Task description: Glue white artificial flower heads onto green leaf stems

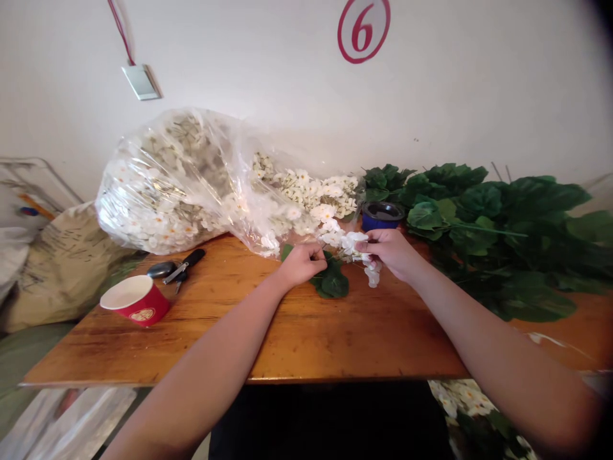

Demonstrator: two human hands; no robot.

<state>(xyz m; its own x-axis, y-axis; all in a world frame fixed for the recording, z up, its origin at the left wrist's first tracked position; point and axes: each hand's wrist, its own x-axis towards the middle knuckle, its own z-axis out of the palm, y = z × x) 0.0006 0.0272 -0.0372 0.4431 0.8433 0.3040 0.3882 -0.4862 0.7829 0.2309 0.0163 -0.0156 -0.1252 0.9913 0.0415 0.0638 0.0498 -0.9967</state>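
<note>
Over the middle of the wooden table [205, 332], my left hand [302, 263] is closed around the stem of a sprig of green artificial leaves [331, 281]. The stem itself is mostly hidden by the fingers. Just to the right, my right hand [390, 250] pinches a spray of white artificial flowers [353, 243] between thumb and fingers. Some petals hang below that hand. The leaves and the flower spray lie close together between both hands; whether they are joined I cannot tell.
A clear plastic bag [163, 185] full of white flowers spills open at the back. Green leaf stems [483, 211] pile up at right, beside a dark blue round container [382, 217]. A red paper cup [138, 305], keys with a nail clipper [179, 268] and a dark oval object [161, 269] are at left.
</note>
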